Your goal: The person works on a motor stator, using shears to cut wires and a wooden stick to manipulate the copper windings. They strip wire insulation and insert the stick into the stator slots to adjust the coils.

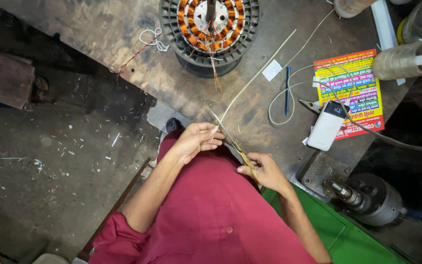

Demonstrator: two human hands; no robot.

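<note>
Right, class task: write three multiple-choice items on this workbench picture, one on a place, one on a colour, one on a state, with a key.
1. Where does the white power bank lie?
A. on the floor
B. on the bright printed leaflet
C. inside the motor stator

2. What colour is the pen on the bench?
A. blue
B. red
C. yellow

3. What is the right hand doing?
A. resting flat and open
B. gripping scissors
C. lifting a bottle

Key: 1 B, its top end overlaps the leaflet's lower left corner. 2 A, the barrel is blue. 3 B, its fingers close round the handles while the left hand holds a thin white strip at the blades.
</note>
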